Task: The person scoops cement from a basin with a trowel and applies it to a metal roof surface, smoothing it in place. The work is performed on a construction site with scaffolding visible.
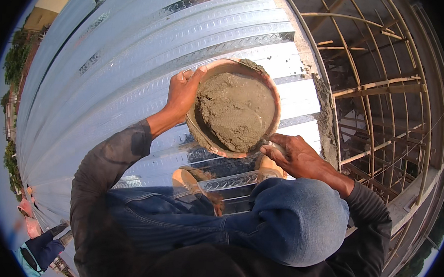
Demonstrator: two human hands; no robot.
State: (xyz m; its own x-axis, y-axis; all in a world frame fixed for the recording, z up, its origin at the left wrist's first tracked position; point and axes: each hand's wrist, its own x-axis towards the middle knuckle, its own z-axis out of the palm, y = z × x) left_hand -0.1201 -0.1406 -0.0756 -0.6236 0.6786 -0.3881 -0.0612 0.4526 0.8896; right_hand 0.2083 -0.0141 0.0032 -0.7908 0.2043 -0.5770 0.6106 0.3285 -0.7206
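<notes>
Pan (270, 93) of wet grey mortar (236, 111) sits tilted between our two hands, above the ribbed metal decking (135, 57). It is a round, orange-brown pan, heaped nearly to its rim, and some mortar clings to its far edge.

Our left hand (183, 93) clamps the pan's left rim, thumb hooked over the top edge and fingers wrapped behind it. Our right hand (295, 153) grips the near lower rim, fingers curled under the edge, so both hands are closed on the pan and carry it.

Below the pan we see our knees in blue jeans (288, 218), bent, and two orange shoes (186, 179) standing on the decking's ribs. Both arms wear dark long sleeves.

To the right the decking ends at a rough strip of mortar (327, 114) laid along its edge. Past that edge stands a lattice of bamboo scaffolding (382, 87), with a drop beneath it.

At the lower left, well apart from us, another person (42, 247) in dark clothes is partly in view. Trees (16, 60) line the far left rim.
</notes>
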